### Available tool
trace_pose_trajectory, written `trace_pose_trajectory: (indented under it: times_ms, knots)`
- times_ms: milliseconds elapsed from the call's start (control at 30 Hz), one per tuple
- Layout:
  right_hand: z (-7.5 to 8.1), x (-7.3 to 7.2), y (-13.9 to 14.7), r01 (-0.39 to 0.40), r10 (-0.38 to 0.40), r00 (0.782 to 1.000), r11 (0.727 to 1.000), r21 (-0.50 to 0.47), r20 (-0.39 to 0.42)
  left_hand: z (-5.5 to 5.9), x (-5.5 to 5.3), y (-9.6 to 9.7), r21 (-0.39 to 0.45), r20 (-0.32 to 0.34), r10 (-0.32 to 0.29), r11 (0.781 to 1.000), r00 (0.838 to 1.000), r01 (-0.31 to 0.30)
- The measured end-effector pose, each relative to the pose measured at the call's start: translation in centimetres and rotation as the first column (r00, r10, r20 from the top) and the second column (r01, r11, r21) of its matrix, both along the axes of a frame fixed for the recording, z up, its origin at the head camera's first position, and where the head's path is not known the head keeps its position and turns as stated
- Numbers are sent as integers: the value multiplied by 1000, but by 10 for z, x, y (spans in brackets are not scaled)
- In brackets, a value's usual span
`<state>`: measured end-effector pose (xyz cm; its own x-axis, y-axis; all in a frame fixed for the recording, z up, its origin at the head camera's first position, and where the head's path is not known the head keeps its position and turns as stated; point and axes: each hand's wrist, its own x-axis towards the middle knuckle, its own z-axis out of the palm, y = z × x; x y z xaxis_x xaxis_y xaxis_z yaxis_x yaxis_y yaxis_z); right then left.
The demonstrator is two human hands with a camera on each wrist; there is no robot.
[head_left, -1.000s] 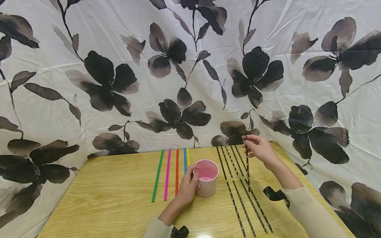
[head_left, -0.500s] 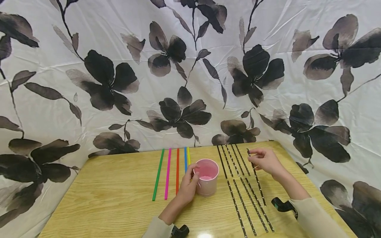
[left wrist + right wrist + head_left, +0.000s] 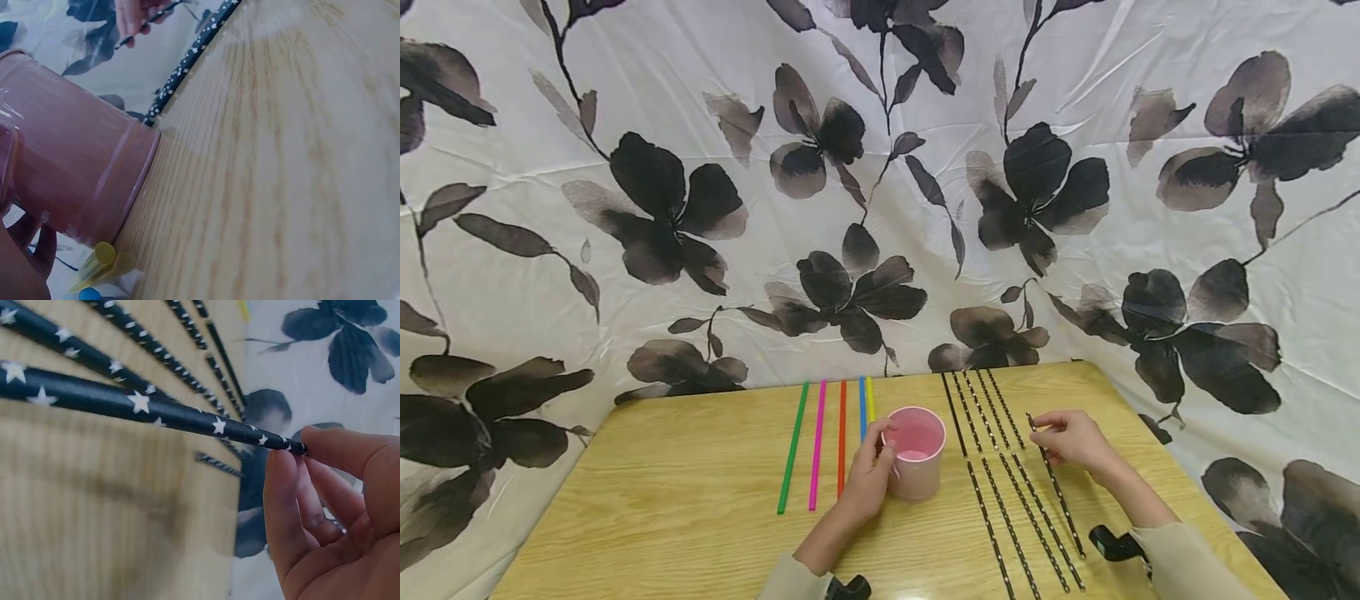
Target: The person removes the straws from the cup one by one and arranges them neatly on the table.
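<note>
My left hand (image 3: 867, 479) grips the handle side of a pink mug (image 3: 919, 477), which stands upright on the table; its inside looks bare. In the left wrist view the pink mug (image 3: 69, 144) fills the left side. With thumb and fingertips, my right hand (image 3: 1075, 439) pinches the far end of a black straw with white stars (image 3: 1062, 496). This star-patterned straw (image 3: 140, 401) slants low over the wood, to the right of several similar black straws (image 3: 1028, 492) laid in a near row. Beyond them lies a far row of black straws (image 3: 981, 408).
Left of the mug, a green straw (image 3: 793, 446), a magenta straw (image 3: 817, 446), a red straw (image 3: 842, 437), a blue straw (image 3: 862, 408) and a yellow straw (image 3: 871, 400) lie side by side on the wooden table (image 3: 662, 492). A floral cloth (image 3: 925, 225) hangs behind.
My right hand has come down and toward me, swinging the star-patterned straw from hanging upright over the black straws to a low slant at their right. My left hand and the mug stay put.
</note>
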<state>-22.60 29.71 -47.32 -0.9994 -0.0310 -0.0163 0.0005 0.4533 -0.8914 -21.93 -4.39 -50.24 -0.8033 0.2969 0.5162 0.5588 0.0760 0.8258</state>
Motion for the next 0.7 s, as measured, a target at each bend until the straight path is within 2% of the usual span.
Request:
trace_pose_trajectory:
  times_ms: [133, 333, 700]
  knots:
    - [-9, 4, 0, 25, -26, 1000, 999, 43, 4, -3, -1, -1, 24, -16, -26, 999, 1000, 26]
    - [-20, 9, 1, 12, -13, 1000, 995, 99, 12, -6, -2, -1, 22, -16, -33, 999, 999, 33]
    - [-27, 13, 4, 13, -16, 999, 995, 99, 33, -1, -1, 0, 22, -34, -33, 999, 999, 34]
